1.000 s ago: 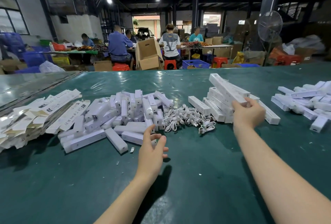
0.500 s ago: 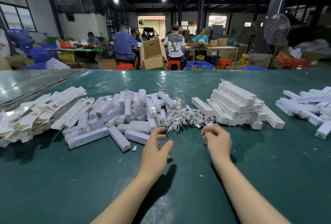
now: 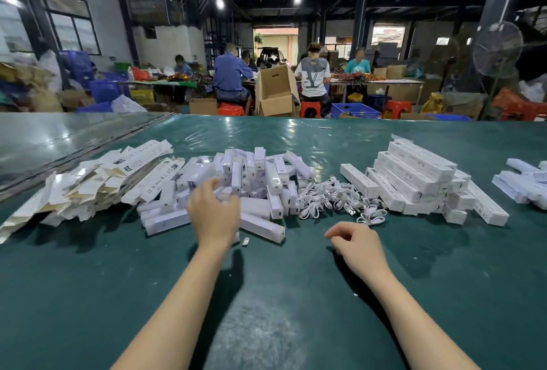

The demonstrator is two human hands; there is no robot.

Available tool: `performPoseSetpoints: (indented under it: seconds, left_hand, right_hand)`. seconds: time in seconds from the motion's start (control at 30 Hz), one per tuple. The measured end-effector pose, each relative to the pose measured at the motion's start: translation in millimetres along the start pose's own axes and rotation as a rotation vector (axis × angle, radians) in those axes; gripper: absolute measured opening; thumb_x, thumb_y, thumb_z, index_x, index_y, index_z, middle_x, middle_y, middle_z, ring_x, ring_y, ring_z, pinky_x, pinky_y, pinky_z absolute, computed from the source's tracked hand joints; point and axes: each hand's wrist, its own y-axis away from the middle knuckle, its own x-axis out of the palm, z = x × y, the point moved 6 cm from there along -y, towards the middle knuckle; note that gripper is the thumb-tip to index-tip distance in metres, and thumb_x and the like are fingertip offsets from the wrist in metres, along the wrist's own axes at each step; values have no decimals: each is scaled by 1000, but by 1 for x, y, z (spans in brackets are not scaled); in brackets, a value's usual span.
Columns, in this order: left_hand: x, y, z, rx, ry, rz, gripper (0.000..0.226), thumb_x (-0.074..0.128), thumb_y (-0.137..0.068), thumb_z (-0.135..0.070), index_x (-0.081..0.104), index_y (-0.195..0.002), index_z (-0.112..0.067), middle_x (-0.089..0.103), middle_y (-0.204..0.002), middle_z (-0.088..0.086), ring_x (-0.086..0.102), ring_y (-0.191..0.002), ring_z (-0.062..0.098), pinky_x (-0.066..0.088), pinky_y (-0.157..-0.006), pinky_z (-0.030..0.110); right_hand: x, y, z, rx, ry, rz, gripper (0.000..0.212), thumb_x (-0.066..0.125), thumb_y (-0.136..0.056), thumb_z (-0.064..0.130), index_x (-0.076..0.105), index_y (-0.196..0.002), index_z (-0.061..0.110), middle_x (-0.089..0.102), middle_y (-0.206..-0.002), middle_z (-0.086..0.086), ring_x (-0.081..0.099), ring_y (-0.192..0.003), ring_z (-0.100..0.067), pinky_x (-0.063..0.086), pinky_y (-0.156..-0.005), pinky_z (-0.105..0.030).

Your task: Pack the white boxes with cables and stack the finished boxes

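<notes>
Left hand [image 3: 214, 212] is reaching forward into the loose pile of white boxes [image 3: 260, 180] in the middle of the green tabletop [image 3: 266, 310], its fingers extended over the boxes and not yet seen closing around any one of them. A second ago it was hovering short of the pile, so a fresh box is judged to be in the course of being picked. Right hand [image 3: 358, 243] is resting low, just in front of the tangle of white cables [image 3: 334, 195], with fingers loosely curled and nothing visibly held; a second ago it was up at the stack of finished boxes [image 3: 414, 180], to the right of the cables. That shift is suggesting that one packing cycle is ending and the next is beginning: box from the left, cable from the centre. Flat unfolded cartons [image 3: 97, 180] are lying at far left, and a further heap of boxes [image 3: 521, 183] is lying well apart at far right.
</notes>
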Motion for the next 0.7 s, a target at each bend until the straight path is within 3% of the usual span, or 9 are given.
performPoseSetpoints:
  seconds: [0.17, 0.27, 0.33, 0.43, 0.5, 0.57, 0.63, 0.7]
  left_hand:
    - [-36, -68, 51, -155, -393, -43, 54, 58, -84, -26, 43, -131, -4, 30, -142, 21, 22, -132, 35, 25, -104, 44]
    - [-60, -91, 89, -279, -521, 70, 55, 56, -85, -32, 43, -134, -12, 13, -151, 15, 12, -136, 35, 25, -105, 48]
    - [-64, -95, 104, -325, -526, 174, 53, 51, -86, -33, 43, -135, -14, 9, -153, 12, 15, -135, 38, 28, -103, 48]
    - [-57, -100, 102, -265, -487, 202, 39, 50, -88, -26, 57, -122, -9, 35, -142, 18, 42, -119, 39, 38, -89, 37]
    - [-51, -96, 97, -264, -399, 171, 15, 52, -86, -16, 65, -88, -10, 58, -111, 19, 53, -90, 33, 39, -70, 30]
    - [-51, -96, 94, -287, -377, 83, 18, 51, -83, -12, 61, -68, -9, 59, -89, 18, 53, -82, 33, 39, -68, 30]
    - [-51, -95, 90, -306, -355, 9, 19, 50, -83, -10, 62, -70, -2, 53, -82, 20, 53, -85, 36, 42, -74, 35]
    - [-49, -95, 86, -301, -260, -38, 21, 51, -86, -8, 65, -94, 5, 57, -97, 24, 53, -98, 39, 43, -85, 39]
  right_hand:
    - [4, -1, -1, 13, 16, 19, 30, 57, -74, 3, 62, -64, 31, 64, -67, 8, 58, -71, -12, 35, -63, -21]
    - [3, -1, 0, 12, 34, 22, 30, 56, -75, 4, 62, -64, 31, 63, -68, 8, 58, -73, -13, 36, -64, -22]
    - [6, -2, 1, 6, 70, 31, 30, 56, -76, 5, 61, -65, 32, 61, -66, 11, 56, -72, -12, 35, -64, -22]
    - [8, -2, 2, 15, 100, 37, 30, 56, -76, 7, 60, -65, 34, 57, -62, 17, 54, -70, -11, 35, -63, -22]
    - [7, -2, 2, 14, 101, 36, 29, 56, -76, 7, 60, -65, 34, 55, -59, 21, 53, -67, -10, 35, -61, -23]
    - [6, -1, 2, 9, 95, 38, 29, 55, -76, 6, 61, -66, 33, 54, -59, 21, 53, -66, -9, 34, -60, -23]
    - [6, -1, 2, 10, 80, 34, 29, 55, -76, 6, 61, -66, 32, 54, -58, 21, 53, -64, -8, 34, -59, -22]
    - [6, -2, 1, 13, 67, 30, 29, 55, -75, 6, 62, -66, 32, 54, -57, 21, 52, -62, -7, 35, -59, -22]
